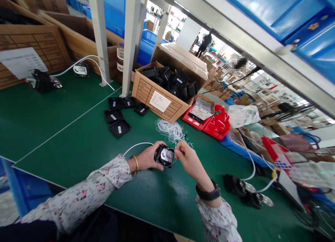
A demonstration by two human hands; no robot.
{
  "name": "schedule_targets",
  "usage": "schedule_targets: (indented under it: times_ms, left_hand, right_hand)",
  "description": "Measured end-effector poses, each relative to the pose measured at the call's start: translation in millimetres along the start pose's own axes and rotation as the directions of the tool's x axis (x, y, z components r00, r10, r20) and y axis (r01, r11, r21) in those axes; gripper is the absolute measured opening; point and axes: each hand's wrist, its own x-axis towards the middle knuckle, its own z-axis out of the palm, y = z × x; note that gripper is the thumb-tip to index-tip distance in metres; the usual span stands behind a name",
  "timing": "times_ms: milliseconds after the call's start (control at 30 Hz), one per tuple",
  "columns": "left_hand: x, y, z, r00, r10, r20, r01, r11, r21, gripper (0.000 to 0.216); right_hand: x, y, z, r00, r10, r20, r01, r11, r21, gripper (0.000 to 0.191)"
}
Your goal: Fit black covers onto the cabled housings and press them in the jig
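Over green bench [65,140], fan [164,155] label-up in grip of left hand [146,158], right hand [190,160]

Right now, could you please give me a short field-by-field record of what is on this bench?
Left hand: grips the small black fan
Right hand: pinches the fan's right edge
Behind the hands: white ties heaped on the green mat
Cardboard box: open, holds black fans, behind the ties
Left of box: several black square parts lying flat
Right of box: red trays
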Motion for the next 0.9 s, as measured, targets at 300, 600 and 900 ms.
schedule_targets:
  times_ms: [300,600,900]
  left_hand:
    - [-6,2,-1,0.999,0.026,-0.02,-0.023,0.991,0.13,0.084]
    - [-17,-1,6,0.994,-0.01,-0.106,0.027,0.987,0.157,0.097]
    - [-15,5,6,0.987,-0.062,-0.15,0.068,0.997,0.039,0.081]
  right_hand:
    - [17,18,-6,0.997,-0.047,0.062,0.051,0.996,-0.072,0.008]
    - [32,21,10,0.994,-0.075,0.075,0.088,0.979,-0.184,0.009]
    - [42,7,18,0.987,-0.099,0.126,0.129,0.956,-0.265,0.013]
